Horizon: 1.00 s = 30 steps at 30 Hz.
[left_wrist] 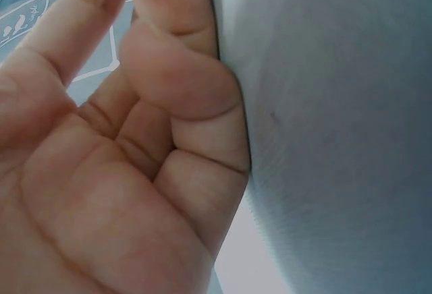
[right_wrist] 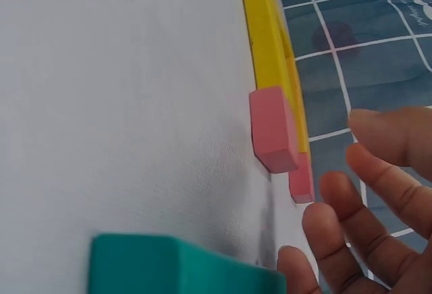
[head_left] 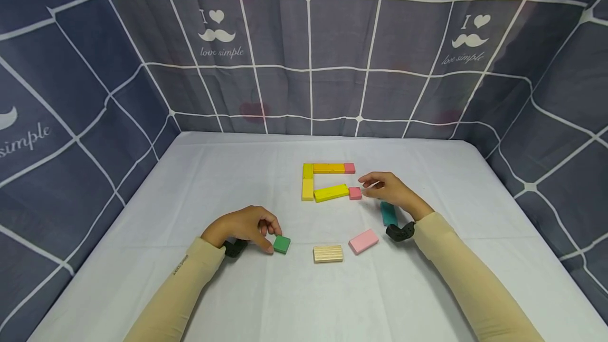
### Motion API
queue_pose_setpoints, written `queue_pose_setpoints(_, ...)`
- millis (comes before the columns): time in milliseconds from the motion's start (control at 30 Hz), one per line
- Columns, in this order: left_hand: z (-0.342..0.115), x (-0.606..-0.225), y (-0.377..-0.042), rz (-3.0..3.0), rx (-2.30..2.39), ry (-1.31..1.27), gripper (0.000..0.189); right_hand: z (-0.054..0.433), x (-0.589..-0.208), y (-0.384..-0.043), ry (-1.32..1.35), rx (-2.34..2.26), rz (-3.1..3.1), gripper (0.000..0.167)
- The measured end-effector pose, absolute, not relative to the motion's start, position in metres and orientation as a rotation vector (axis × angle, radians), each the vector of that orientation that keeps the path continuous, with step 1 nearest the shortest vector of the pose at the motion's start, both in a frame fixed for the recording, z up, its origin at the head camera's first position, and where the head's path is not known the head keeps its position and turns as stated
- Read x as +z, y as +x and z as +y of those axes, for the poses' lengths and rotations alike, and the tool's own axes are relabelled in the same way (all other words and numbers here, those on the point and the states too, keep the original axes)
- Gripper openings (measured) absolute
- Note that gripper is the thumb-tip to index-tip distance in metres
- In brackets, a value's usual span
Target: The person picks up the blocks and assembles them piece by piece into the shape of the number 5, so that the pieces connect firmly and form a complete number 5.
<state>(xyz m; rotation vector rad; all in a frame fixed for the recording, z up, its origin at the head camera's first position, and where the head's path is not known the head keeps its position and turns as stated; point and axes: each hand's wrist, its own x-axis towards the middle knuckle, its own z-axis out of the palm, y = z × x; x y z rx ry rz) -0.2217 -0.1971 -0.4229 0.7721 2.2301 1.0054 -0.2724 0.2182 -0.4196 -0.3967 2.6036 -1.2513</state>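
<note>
The left hand (head_left: 247,225) is bent over the white table (head_left: 266,300), its fingers curled in and its thumb stretched towards a green block (head_left: 282,244); the thumb tip and a fingertip lie at that block's near-left side, though whether they pinch it or only rest beside it I cannot tell, since the left wrist view shows the curled fingers by the white cloth but not the block.

The right hand (head_left: 391,189) is loosely spread, fingers gently bent and parted; its fingertips hang just beside a small pink block (head_left: 355,193) and apart from it, as the right wrist view confirms; a teal block (head_left: 388,214) lies on the cloth below this hand, close to the wrist.

The small pink block sits at the right end of a slanted yellow block (head_left: 331,192); beyond that, a straight yellow bar (head_left: 329,168) ends in a second pink block (head_left: 349,168); two upright-set yellow pieces (head_left: 307,181) form the left side of this outline; nearer the person lie a ridged beige block (head_left: 328,254) and, to its right, a larger pink block (head_left: 363,241), set at an angle.
</note>
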Motion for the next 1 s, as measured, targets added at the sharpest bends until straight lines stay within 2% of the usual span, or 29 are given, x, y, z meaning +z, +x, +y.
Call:
queue_pose_setpoints(500, -0.196, -0.423, -0.222, 2.239, 0.993, 0.774, 0.028, 0.229, -0.414, -0.246, -0.430, -1.461, 2.678, 0.033)
queue_pose_setpoints(1000, -0.196, -0.423, -0.223, 2.244, 0.985, 0.760, 0.029, 0.258, -0.417, -0.233, -0.363, -1.479, 2.680, 0.036)
